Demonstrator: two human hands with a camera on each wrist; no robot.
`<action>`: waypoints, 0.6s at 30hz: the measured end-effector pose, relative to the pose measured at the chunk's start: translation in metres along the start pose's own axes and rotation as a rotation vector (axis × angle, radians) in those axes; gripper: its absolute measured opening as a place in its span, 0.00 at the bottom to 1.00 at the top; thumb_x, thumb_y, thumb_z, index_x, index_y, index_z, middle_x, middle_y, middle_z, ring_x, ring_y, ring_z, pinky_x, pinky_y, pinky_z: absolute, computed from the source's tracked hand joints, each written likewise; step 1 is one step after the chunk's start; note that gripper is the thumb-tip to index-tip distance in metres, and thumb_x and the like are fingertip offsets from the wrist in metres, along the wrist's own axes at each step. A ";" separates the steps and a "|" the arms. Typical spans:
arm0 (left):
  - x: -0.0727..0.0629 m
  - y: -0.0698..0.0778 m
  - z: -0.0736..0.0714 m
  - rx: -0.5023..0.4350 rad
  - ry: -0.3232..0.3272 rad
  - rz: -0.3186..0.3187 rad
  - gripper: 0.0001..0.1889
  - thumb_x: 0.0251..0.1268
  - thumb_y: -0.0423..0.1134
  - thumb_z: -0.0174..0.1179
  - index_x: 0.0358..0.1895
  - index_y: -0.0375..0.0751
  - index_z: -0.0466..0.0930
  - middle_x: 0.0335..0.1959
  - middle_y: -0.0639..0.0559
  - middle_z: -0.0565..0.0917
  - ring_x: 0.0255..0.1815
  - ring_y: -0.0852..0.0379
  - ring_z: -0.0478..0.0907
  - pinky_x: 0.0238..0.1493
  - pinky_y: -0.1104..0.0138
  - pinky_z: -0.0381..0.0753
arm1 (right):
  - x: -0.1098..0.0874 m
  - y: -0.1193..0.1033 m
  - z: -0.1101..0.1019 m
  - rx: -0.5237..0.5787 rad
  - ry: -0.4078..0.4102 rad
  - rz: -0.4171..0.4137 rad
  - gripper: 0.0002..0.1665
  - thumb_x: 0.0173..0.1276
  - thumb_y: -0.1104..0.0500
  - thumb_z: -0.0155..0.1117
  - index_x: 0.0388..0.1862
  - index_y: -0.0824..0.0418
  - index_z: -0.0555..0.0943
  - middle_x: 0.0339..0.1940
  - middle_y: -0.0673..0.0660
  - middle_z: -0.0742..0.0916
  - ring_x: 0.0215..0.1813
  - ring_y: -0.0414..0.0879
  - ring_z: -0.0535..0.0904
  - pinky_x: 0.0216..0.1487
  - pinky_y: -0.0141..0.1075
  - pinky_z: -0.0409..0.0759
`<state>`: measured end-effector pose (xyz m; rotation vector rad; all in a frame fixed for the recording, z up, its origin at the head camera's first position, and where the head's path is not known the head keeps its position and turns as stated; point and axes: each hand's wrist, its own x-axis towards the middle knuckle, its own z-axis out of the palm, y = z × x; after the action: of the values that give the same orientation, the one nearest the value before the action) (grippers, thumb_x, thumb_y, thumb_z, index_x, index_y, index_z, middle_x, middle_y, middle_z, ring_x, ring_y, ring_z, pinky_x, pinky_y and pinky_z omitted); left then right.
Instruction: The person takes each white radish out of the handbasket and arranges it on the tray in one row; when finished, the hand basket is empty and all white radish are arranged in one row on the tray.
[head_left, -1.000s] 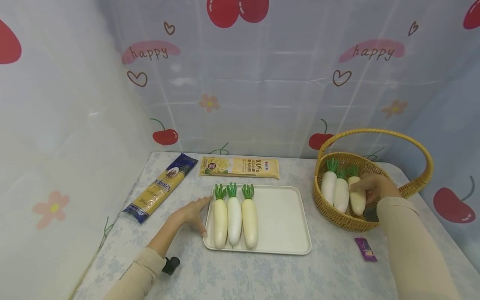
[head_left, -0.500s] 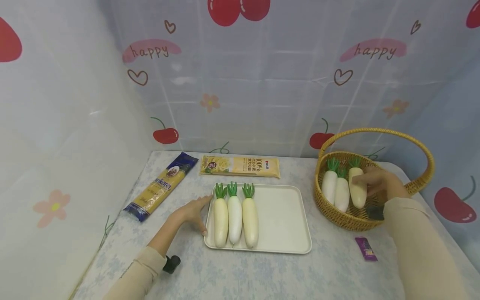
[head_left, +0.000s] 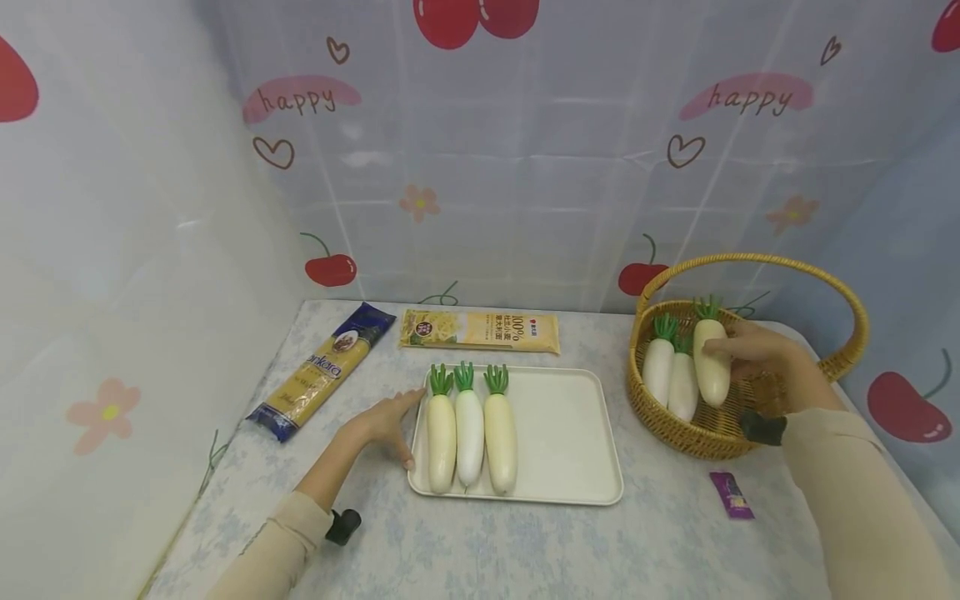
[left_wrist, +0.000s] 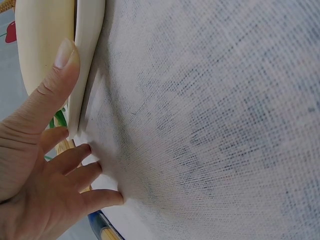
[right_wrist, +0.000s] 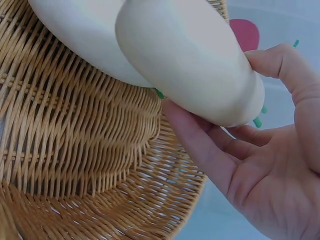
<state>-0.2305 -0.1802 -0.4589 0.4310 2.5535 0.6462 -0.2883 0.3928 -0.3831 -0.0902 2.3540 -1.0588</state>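
In the head view, my right hand (head_left: 765,348) grips a cream-coloured white radish (head_left: 711,367) with green leaf stubs, raised inside the wicker basket (head_left: 684,437). The right wrist view shows thumb and fingers round this radish (right_wrist: 195,55), clear of the basket floor. Two whiter radishes (head_left: 658,371) lie in the basket to its left. My left hand (head_left: 384,423) rests at the left edge of a white tray (head_left: 562,437), fingers spread; in the left wrist view the thumb lies against the tray rim (left_wrist: 89,45). Three radishes (head_left: 470,437) lie side by side on the tray's left half.
A blue-ended pasta packet (head_left: 322,371) lies slanted at the left. Behind the tray is a yellow pasta packet (head_left: 480,331). A small purple sachet (head_left: 732,495) lies in front of the basket, whose tall handle (head_left: 757,258) arches over it. Printed curtains stand behind the table.
My right hand has lifted the cream-coloured radish up from the basket floor, slightly away from the other two. My left hand and the tray have stayed in place.
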 end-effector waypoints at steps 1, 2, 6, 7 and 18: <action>0.000 0.000 0.000 0.002 0.001 -0.001 0.64 0.24 0.37 0.81 0.73 0.35 0.50 0.72 0.32 0.53 0.72 0.32 0.46 0.70 0.43 0.49 | -0.002 -0.001 0.000 -0.016 0.006 -0.004 0.43 0.73 0.52 0.49 0.66 0.85 0.46 0.52 0.77 0.73 0.46 0.54 0.80 0.45 0.46 0.83; 0.000 0.001 0.000 0.003 0.001 -0.005 0.64 0.24 0.37 0.81 0.73 0.35 0.50 0.72 0.32 0.53 0.72 0.33 0.46 0.71 0.43 0.49 | -0.005 -0.003 0.001 -0.024 0.011 -0.002 0.45 0.73 0.51 0.49 0.67 0.85 0.42 0.55 0.80 0.70 0.48 0.56 0.80 0.46 0.47 0.83; 0.000 0.001 0.000 0.003 0.001 -0.011 0.64 0.24 0.37 0.81 0.73 0.35 0.50 0.72 0.33 0.53 0.73 0.33 0.46 0.71 0.43 0.49 | -0.012 -0.010 0.001 -0.036 0.015 -0.003 0.52 0.74 0.49 0.47 0.67 0.84 0.30 0.60 0.85 0.62 0.55 0.66 0.75 0.48 0.48 0.82; 0.001 0.001 0.000 0.003 0.001 -0.014 0.64 0.24 0.37 0.81 0.73 0.36 0.50 0.73 0.33 0.53 0.73 0.33 0.46 0.71 0.44 0.49 | -0.014 -0.011 0.002 -0.031 0.018 -0.004 0.53 0.74 0.48 0.47 0.66 0.84 0.28 0.60 0.86 0.61 0.57 0.68 0.73 0.48 0.48 0.82; 0.002 0.001 0.000 0.009 -0.008 -0.016 0.65 0.24 0.38 0.81 0.74 0.36 0.49 0.73 0.33 0.53 0.73 0.33 0.46 0.70 0.43 0.49 | -0.027 -0.025 0.014 -0.037 0.080 -0.060 0.53 0.73 0.47 0.49 0.68 0.82 0.31 0.65 0.85 0.53 0.58 0.72 0.70 0.50 0.50 0.81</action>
<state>-0.2316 -0.1790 -0.4593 0.4150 2.5507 0.6262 -0.2626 0.3735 -0.3607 -0.1357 2.4572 -1.0654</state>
